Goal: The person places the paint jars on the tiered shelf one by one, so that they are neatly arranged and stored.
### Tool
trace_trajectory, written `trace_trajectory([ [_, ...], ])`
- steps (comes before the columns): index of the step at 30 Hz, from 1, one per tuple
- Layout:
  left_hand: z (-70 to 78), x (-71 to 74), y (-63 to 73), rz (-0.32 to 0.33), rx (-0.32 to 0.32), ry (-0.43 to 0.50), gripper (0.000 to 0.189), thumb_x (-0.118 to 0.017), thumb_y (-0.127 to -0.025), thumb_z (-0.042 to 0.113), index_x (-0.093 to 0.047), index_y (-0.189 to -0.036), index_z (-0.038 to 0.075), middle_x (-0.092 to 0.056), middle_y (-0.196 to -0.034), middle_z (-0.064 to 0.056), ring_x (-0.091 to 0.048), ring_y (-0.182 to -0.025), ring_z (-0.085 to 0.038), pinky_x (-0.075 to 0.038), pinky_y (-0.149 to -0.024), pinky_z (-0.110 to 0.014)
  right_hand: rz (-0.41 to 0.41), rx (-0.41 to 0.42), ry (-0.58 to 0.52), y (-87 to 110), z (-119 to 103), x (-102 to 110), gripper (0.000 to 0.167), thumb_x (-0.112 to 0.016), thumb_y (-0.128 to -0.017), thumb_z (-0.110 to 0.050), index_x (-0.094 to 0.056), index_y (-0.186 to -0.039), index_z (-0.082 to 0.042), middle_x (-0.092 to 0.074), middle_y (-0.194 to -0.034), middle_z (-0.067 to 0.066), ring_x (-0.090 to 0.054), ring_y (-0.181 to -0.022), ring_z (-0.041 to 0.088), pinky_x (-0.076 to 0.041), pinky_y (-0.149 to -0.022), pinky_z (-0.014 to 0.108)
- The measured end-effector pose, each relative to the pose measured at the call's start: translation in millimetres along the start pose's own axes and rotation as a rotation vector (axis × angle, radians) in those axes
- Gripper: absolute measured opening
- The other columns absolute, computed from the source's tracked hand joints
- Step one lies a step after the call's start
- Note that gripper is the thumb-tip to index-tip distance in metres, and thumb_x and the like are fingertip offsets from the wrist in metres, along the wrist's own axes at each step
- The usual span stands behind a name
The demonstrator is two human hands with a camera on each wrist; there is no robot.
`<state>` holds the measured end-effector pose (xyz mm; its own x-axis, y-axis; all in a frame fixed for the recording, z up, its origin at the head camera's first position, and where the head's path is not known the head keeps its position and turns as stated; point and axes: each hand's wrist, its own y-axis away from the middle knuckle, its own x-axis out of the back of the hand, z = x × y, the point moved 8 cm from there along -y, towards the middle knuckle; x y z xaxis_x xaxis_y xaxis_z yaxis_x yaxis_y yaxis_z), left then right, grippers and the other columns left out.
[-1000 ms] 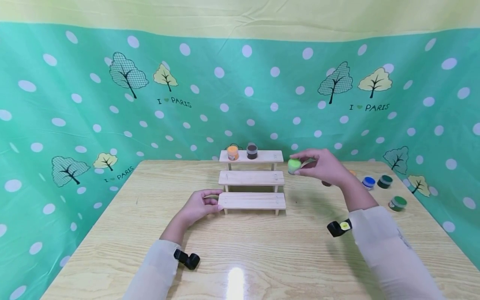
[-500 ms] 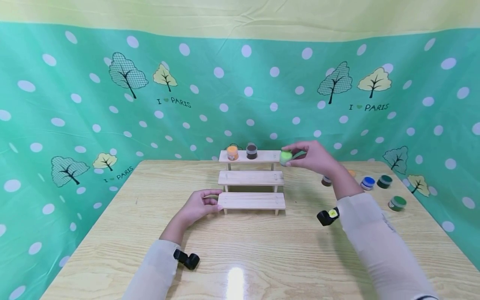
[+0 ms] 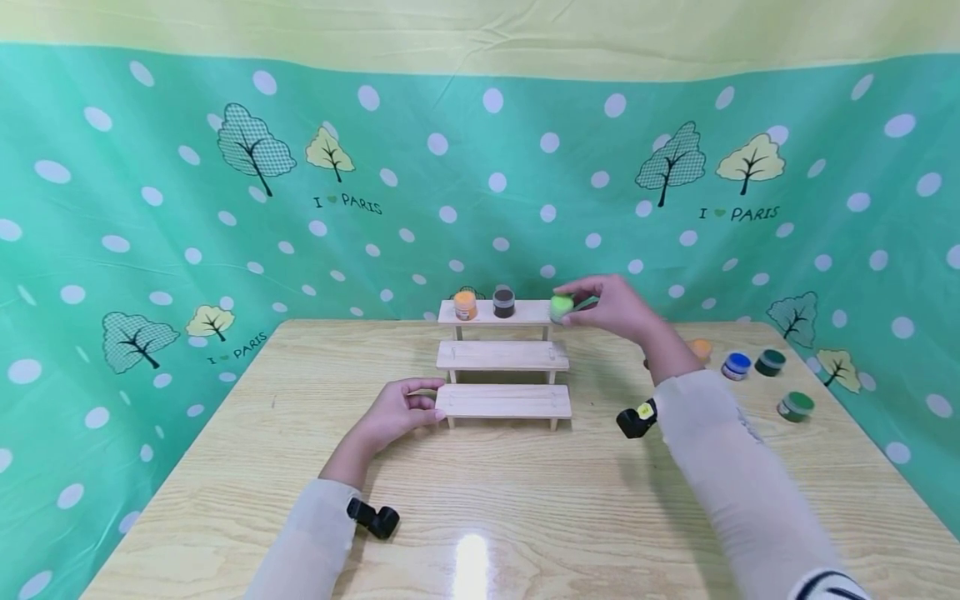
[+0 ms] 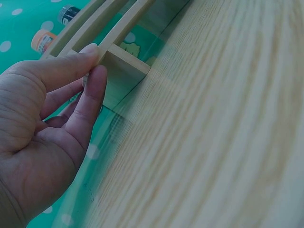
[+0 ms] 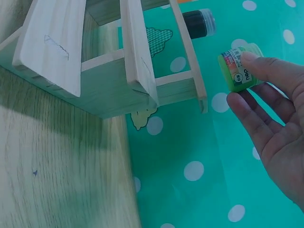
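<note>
A wooden three-step display rack (image 3: 502, 402) stands on the table. My left hand (image 3: 395, 412) pinches the left end of its lowest step, thumb and finger on the board's edge in the left wrist view. Between the thumb and fingers of my right hand (image 3: 611, 308) is a light green paint jar (image 5: 237, 69). The jar is over the right end of the top step, and the right wrist view shows a gap between jar and board. An orange paint jar (image 3: 465, 306) and a black paint jar (image 3: 504, 303) stand upright on that step, to the left.
On the table's right side sit a blue jar (image 3: 736, 366), a dark green jar (image 3: 770, 362), a green jar (image 3: 795, 407) and another orange jar (image 3: 701, 349). My right arm partly hides a dark jar there. A dotted green cloth (image 3: 495, 183) hangs behind the table.
My right hand has carried the light green jar leftward and slightly farther back, from beside the rack to over the top step's right end. The left hand has stayed put.
</note>
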<state>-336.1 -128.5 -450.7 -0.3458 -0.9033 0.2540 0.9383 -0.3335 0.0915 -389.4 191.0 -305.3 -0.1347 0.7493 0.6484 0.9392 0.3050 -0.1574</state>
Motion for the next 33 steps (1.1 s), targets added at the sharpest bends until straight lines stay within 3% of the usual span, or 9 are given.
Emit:
trace_trajectory([
  [4, -6.5, 1.3, -2.9, 0.007, 0.000, 0.012, 0.057, -0.078, -0.082, 0.004, -0.056, -0.135, 0.002, -0.067, -0.090, -0.011, -0.063, -0.077, -0.018, -0.050, -0.060, -0.025, 0.006, 0.001, -0.005, -6.3, 1, -3, 0.046, -0.080, -0.082, -0.016, -0.067, -0.125, -0.009, -0.065, -0.115, 0.011, -0.057, -0.106, 0.029, -0.053, -0.080, 0.038],
  [33, -4.8, 1.5, -3.4, -0.008, -0.021, 0.043, 0.057, -0.078, -0.082, 0.003, -0.055, -0.134, 0.000, -0.067, -0.091, -0.012, -0.064, -0.081, -0.018, -0.052, -0.064, -0.026, 0.015, -0.053, -0.070, -34.5, 6, -26, 0.049, -0.077, -0.084, -0.010, -0.062, -0.131, -0.010, -0.062, -0.114, 0.013, -0.057, -0.103, 0.027, -0.054, -0.080, 0.035],
])
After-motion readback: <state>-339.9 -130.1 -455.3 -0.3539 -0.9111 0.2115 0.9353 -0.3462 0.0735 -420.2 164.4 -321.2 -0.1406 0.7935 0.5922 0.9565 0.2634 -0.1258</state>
